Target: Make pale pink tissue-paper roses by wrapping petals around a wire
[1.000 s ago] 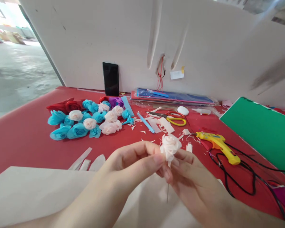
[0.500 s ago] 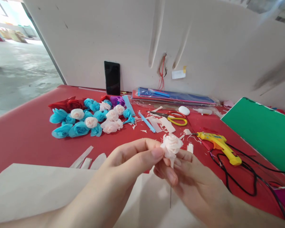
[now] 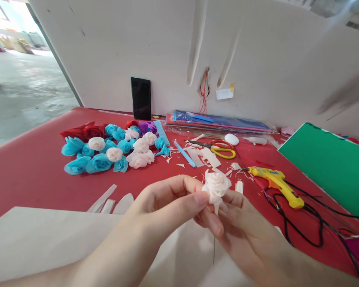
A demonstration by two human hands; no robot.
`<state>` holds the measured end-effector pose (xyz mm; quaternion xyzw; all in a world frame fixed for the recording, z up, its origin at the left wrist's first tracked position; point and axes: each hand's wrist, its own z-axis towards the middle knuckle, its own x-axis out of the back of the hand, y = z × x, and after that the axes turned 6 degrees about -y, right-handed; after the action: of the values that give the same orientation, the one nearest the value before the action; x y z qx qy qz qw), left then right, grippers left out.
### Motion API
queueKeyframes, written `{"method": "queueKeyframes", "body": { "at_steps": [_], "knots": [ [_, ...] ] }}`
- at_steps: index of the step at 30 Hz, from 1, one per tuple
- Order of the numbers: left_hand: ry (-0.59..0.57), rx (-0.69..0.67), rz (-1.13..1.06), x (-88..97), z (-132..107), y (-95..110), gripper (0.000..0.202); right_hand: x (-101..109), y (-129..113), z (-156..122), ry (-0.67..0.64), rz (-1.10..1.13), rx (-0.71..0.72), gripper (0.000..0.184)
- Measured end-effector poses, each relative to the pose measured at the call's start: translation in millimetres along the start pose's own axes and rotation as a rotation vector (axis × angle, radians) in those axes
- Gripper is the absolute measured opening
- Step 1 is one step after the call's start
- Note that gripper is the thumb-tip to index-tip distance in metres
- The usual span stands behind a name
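Note:
A pale pink paper rose (image 3: 217,184) on a thin wire stem (image 3: 214,250) is held upright between my two hands. My left hand (image 3: 173,207) pinches the left side of its petals between thumb and fingers. At the flower's base, my right hand (image 3: 239,219) closes its fingers around the tapered lower part, and the wire sticks out below. Beneath my hands lies a large whitish paper sheet (image 3: 48,239). Several cut pale paper strips (image 3: 104,199) sit past its far edge.
Blue roses (image 3: 98,162), with pink, red and purple ones, cluster at left. Scissors (image 3: 223,150), paper scraps (image 3: 211,157) and a blue stick (image 3: 184,154) lie mid-table. A yellow glue gun (image 3: 277,183) with black cord is at right, near a green board (image 3: 332,171). A phone (image 3: 141,98) leans behind.
The rose has tipped and lowered very slightly, with the left thumb shifting a little along its petals. Both hands keep their hold.

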<state>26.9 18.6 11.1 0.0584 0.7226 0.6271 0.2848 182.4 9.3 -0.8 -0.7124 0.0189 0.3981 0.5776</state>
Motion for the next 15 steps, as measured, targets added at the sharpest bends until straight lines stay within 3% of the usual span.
{"method": "queueKeyframes", "body": {
  "at_steps": [6,11,15],
  "knots": [
    [-0.106,0.056,-0.133,0.6,-0.5,-3.4,0.018,0.7,0.4,2.0,-0.021,0.035,-0.048,0.024],
    [-0.134,0.064,-0.225,1.9,0.1,-3.7,0.026,0.6,1.8,1.4,-0.051,0.063,-0.046,0.023],
    [-0.124,0.066,-0.327,3.7,-3.5,-6.7,0.011,0.4,2.3,1.5,-0.071,0.068,-0.055,0.026]
  ]
}}
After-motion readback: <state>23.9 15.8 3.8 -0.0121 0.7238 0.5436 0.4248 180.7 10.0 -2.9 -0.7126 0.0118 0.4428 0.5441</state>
